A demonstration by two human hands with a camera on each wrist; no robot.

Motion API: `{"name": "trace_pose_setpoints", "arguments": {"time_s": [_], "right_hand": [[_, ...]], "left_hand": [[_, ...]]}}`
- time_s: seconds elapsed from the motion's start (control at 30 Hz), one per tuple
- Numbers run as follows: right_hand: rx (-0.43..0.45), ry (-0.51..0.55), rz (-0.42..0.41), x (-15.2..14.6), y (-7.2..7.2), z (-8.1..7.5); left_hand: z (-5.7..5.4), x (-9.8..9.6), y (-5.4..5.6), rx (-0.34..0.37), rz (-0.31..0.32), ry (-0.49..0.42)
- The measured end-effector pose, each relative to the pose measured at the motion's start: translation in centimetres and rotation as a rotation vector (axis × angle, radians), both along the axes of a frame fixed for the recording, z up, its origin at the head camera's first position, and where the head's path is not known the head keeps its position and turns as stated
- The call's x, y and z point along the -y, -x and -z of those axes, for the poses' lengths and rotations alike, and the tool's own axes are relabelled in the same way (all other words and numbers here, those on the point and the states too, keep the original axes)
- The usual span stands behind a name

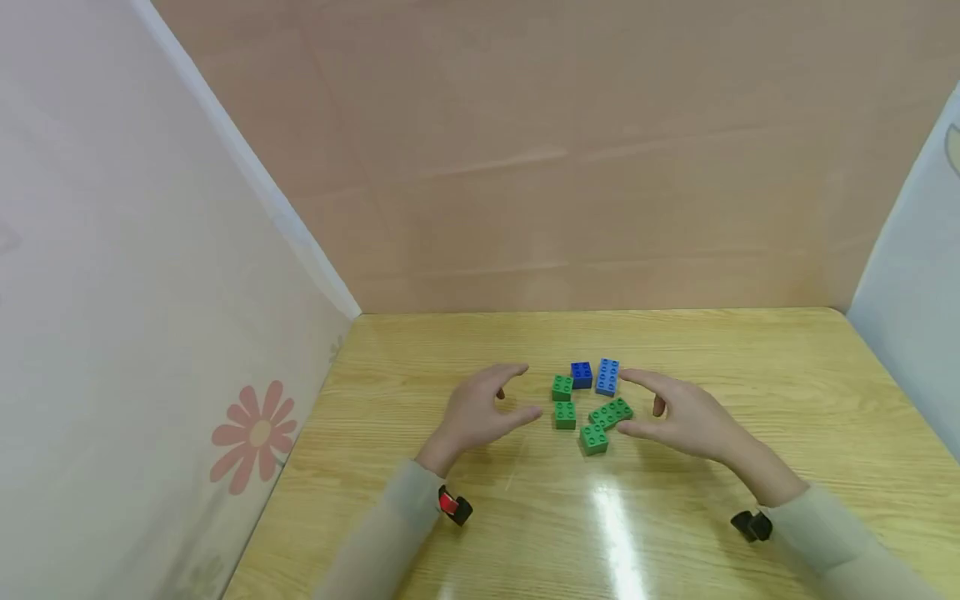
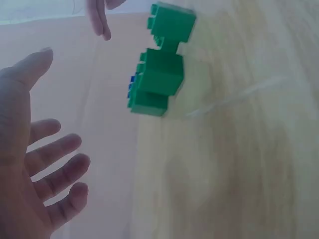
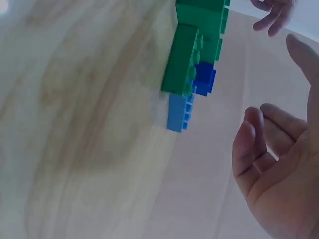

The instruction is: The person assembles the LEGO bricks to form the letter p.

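Observation:
Several toy building bricks lie studs up in a loose cluster on the wooden table. At the back are a dark blue square brick (image 1: 581,375) and a longer light blue brick (image 1: 608,377). Two small green bricks, a rear one (image 1: 562,387) and a nearer one (image 1: 566,415), make up the left side. A long green brick (image 1: 611,413) lies slanted behind the front green brick (image 1: 594,440). My left hand (image 1: 483,408) hovers left of the cluster, fingers spread and holding nothing. On the other side, my right hand (image 1: 678,414) is held with thumb and fingers apart, fingertips beside the light blue and long green bricks.
The wooden table (image 1: 360,533) meets a tan back panel (image 1: 570,167). A pale wall with a flower print (image 1: 258,433) runs along the left, and another pale wall (image 1: 911,275) stands at the right. Each wrist wears a dark strap.

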State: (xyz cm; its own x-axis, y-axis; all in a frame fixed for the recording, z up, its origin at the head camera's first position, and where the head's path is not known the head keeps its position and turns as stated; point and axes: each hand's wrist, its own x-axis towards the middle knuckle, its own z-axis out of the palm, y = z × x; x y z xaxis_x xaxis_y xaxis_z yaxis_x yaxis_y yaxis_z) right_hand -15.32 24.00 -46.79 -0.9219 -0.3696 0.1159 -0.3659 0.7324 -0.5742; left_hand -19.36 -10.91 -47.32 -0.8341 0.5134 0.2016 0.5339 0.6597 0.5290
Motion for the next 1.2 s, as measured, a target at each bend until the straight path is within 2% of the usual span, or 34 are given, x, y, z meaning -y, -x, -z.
{"name": "trace_pose_setpoints", "arguments": {"time_s": [0.33, 0.47, 0.7, 0.9, 1.03, 1.2], "right_hand": [[0.111, 0.15, -0.135, 0.9, -0.2, 2.4], [0.138, 0.169, -0.16, 1.3, 0.0, 3.2], [0.197, 0.192, -0.173, 1.9, 0.0, 4.2], [0.226, 0.21, -0.181, 2.3, 0.1, 4.7], [0.165, 0.197, -0.186, 2.7, 0.3, 4.9], [0.115, 0.164, -0.192, 2.9, 0.4, 4.9]], "left_hand": [[3.1, -1.8, 0.2, 0.14, 0.073, -0.182], [4.0, -2.4, 0.3, 0.208, 0.063, -0.219], [5.1, -3.5, 0.5, 0.301, 0.026, -0.219], [6.0, -4.0, 0.8, 0.331, 0.014, -0.213], [6.4, -4.2, 1.0, 0.325, 0.004, -0.198], [6.5, -4.5, 1.2, 0.291, 0.009, -0.193]]}}
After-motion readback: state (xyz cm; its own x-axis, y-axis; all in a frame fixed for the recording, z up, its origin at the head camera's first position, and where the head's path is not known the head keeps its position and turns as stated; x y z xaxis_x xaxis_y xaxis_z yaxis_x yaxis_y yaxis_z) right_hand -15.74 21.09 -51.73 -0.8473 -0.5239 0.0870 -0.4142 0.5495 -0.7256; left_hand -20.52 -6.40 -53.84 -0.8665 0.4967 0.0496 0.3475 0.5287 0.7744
